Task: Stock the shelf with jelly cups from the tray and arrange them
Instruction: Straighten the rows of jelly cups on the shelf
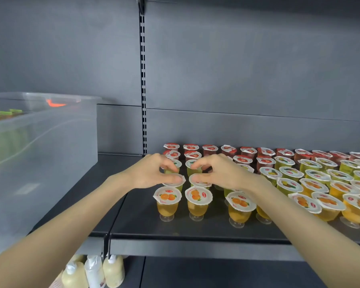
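On the shelf (143, 225), at its left end, one jelly cup (173, 185) is pinched by the left hand (152, 173), a second cup (200, 184) by the right hand (222, 173); placement is judged underway, and a level release is called for next.

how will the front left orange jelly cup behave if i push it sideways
The front-left orange jelly cup likely tips easily: a wide, filled bowl sits on a narrow stemmed foot. Its smooth clear wall may be slippery. Pushed right, it would probably knock the neighbouring cup beside it.
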Tool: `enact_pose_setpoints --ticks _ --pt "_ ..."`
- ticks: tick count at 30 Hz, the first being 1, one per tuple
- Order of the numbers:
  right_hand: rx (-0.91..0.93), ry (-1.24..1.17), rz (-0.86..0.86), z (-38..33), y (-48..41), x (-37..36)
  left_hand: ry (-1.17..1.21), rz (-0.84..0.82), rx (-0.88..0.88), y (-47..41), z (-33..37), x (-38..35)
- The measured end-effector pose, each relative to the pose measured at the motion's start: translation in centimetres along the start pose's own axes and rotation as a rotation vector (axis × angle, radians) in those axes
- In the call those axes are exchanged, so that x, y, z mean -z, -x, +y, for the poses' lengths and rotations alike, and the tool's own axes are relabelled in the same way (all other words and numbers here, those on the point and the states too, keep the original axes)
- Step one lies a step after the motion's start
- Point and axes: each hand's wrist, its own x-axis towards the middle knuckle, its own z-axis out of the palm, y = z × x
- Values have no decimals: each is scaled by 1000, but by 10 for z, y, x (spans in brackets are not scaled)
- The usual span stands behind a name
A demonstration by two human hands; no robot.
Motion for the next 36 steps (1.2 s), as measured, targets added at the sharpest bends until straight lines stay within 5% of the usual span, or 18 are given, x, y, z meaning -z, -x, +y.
enact_pose_setpoints --ticks 19,36 --pt "-50 28 -85 -5 4 0 -94 3 40 0 6 -3" --pt "-27 115 93 -17 35 -7 -64 215 -29 29 10 -11"
